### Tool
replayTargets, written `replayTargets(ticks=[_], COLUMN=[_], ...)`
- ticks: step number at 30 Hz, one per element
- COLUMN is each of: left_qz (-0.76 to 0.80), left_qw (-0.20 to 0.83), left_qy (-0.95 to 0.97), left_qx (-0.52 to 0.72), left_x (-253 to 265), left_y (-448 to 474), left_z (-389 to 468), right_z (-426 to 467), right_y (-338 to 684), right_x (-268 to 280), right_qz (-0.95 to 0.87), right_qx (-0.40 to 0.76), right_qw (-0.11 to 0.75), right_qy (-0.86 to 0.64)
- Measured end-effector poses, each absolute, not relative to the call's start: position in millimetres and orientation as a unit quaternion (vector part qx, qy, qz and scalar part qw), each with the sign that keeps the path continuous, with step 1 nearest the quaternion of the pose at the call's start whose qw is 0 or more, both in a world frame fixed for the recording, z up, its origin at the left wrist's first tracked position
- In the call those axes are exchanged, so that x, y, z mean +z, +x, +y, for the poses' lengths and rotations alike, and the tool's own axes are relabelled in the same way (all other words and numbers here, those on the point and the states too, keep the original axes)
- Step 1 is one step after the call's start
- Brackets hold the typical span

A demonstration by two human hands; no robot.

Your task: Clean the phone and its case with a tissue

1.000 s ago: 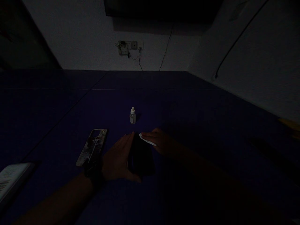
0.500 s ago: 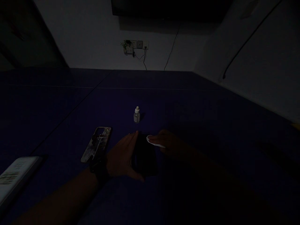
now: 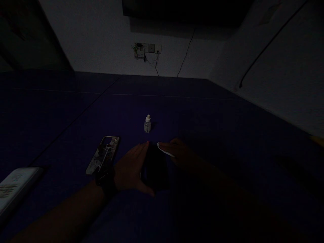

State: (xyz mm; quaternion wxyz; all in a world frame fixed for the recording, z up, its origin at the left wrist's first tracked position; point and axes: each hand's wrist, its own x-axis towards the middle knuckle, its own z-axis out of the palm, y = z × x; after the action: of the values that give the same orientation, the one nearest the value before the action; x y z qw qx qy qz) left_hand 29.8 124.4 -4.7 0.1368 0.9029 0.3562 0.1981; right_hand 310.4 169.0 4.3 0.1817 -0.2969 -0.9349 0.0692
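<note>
A dark phone lies flat on the blue surface in front of me. My left hand, with a dark watch at the wrist, braces its left side, thumb at the near end and fingertips at the far end. My right hand presses a folded white cloth against the phone's far right part; the fingers partly cover the cloth. Beyond the phone stands a small dropper bottle with a white cap. A patterned phone case lies left of my left hand. Dim light hides the phone's details.
At the lower left edge lies a white box with printing on it. The blue tabletop reaches back to a pale wall with power sockets and cables. Above hangs a dark screen.
My right hand and the white cloth have shifted slightly to the left and away from me over the phone. My left hand keeps its place on the phone. The picture is darker.
</note>
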Motion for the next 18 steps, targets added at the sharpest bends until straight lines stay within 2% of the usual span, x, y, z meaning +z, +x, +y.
replayTargets(ticks=[3, 8, 14, 18], left_qz=[0.366, 0.361, 0.369, 0.366], left_qw=[0.14, 0.138, 0.142, 0.146], left_qy=[0.9, 0.903, 0.9, 0.901], left_qx=[0.189, 0.189, 0.181, 0.183], left_x=[-5.1, -4.6, -4.0, -3.7], left_y=[29.5, 29.2, 29.3, 29.4], left_z=[124.9, 124.8, 124.6, 125.0], right_z=[171.7, 173.9, 166.4, 164.5], right_y=[310.9, 316.6, 309.9, 310.9], right_x=[4.8, 6.2, 5.6, 8.9], right_qz=[-0.941, -0.929, -0.942, -0.925], right_qx=[0.088, 0.112, 0.1, 0.114], right_qw=[0.177, 0.217, 0.182, 0.22], right_qy=[-0.276, -0.28, -0.265, -0.287])
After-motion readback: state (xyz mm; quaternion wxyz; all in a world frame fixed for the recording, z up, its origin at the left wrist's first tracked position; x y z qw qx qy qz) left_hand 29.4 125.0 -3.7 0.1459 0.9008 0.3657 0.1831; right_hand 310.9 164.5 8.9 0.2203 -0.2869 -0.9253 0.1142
